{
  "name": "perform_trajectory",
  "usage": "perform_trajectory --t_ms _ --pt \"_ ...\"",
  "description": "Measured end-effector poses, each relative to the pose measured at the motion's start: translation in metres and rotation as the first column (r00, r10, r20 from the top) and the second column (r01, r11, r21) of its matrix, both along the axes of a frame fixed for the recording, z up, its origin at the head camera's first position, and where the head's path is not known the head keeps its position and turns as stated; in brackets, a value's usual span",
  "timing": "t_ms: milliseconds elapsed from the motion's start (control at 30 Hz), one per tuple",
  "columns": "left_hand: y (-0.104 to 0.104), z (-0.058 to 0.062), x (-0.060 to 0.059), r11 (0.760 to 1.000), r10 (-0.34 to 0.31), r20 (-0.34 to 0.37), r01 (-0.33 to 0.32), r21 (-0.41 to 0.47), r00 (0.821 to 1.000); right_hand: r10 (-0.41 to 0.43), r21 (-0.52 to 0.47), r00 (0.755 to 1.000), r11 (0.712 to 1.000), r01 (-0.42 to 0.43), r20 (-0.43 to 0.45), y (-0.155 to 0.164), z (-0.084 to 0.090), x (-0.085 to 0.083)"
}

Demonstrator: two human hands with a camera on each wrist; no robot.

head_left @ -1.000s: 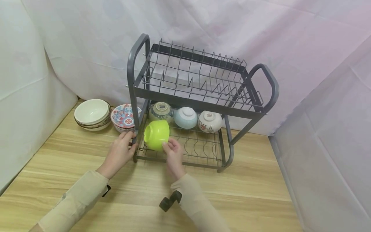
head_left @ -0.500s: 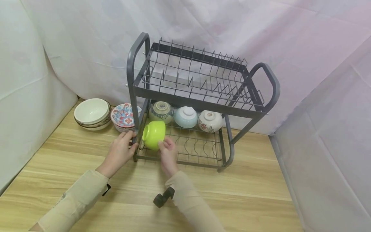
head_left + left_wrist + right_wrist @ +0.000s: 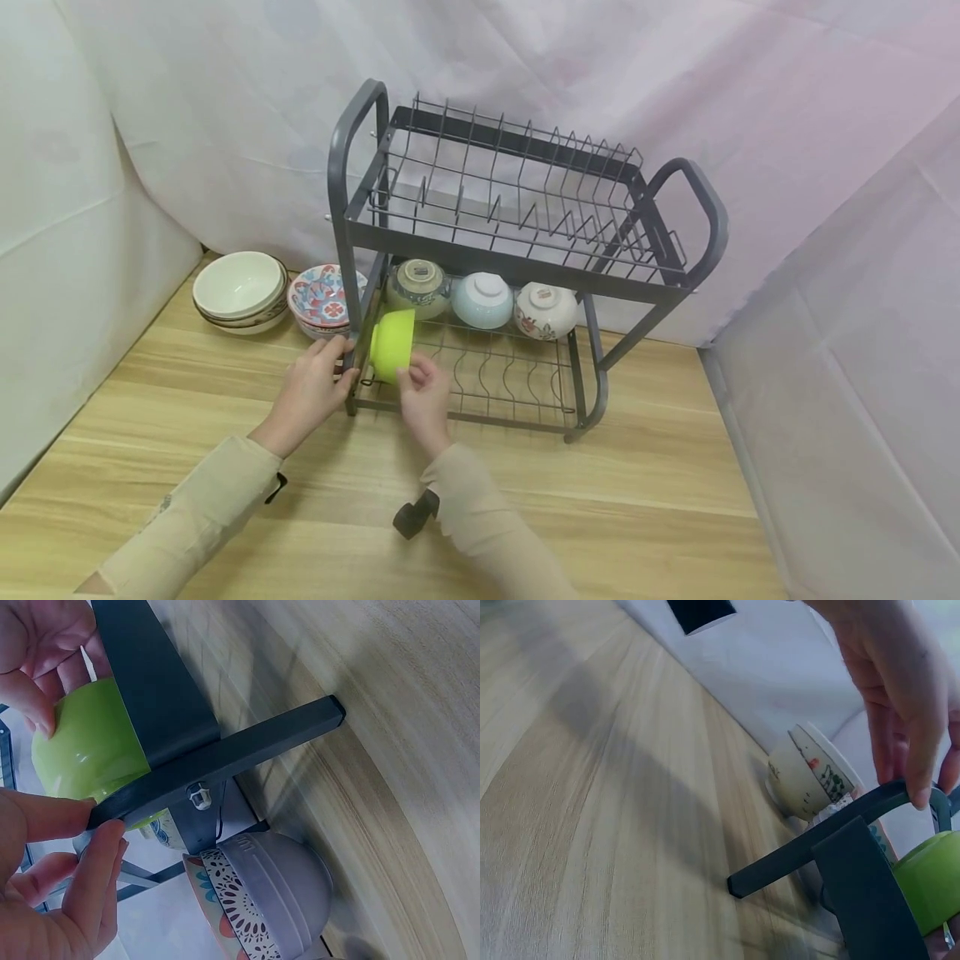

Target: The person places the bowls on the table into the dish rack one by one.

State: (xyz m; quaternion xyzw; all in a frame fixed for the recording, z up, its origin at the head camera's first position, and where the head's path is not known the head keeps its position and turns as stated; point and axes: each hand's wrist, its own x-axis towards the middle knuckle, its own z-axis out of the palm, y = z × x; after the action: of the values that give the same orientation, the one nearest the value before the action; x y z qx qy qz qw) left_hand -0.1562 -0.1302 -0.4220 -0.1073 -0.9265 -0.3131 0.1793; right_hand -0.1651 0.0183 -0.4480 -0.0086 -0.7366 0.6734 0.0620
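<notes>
Wooden tabletop (image 3: 645, 492), light grain running left to right, fills the foreground. White fabric backdrop (image 3: 225, 108) hangs behind it, creased and faintly pink toward the right; another sheet (image 3: 862, 400) closes the right side. Lighting soft and even, shadows faint.

The bowl (image 3: 392, 345) pinched in the right hand's fingers (image 3: 415, 375) was bright lime green, plain and glossy. The rack (image 3: 517, 250) post under the left hand's fingers (image 3: 330, 354) was dark grey, its wires the same grey. Beyond the fingers, three upturned bowls stood in the rack: an olive-patterned one (image 3: 418, 287), a pale blue one (image 3: 482, 300), and a white one with red flowers (image 3: 545, 310). Left of the fingers sat a cream stack with brown rims (image 3: 240, 292) and a bowl with red and blue motifs (image 3: 322, 302). The worktop (image 3: 637, 500) was light wood grain. Both sleeves (image 3: 187, 521) were beige.
</notes>
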Motion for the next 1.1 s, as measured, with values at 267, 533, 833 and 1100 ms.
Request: perform_trajectory --t_ms 267,533,833,1100 --pt "-0.001 0.001 0.0 1.0 -0.002 -0.005 0.002 -0.001 1.0 -0.013 0.066 1.0 0.998 0.012 0.004 -0.008 0.001 0.002" --pt "-0.002 0.0 -0.001 1.0 -0.013 0.003 0.013 -0.005 1.0 0.013 0.122 1.0 0.992 -0.013 0.0 -0.011 0.004 0.004" --pt "-0.002 0.001 -0.001 1.0 -0.018 -0.03 0.018 -0.012 0.999 0.072 0.177 0.994 0.983 -0.057 -0.082 -0.009 0.001 0.003" --pt "-0.002 -0.001 0.0 1.0 -0.024 -0.031 0.023 -0.017 0.999 0.153 0.188 0.986 0.972 -0.138 -0.069 -0.004 0.005 0.005"
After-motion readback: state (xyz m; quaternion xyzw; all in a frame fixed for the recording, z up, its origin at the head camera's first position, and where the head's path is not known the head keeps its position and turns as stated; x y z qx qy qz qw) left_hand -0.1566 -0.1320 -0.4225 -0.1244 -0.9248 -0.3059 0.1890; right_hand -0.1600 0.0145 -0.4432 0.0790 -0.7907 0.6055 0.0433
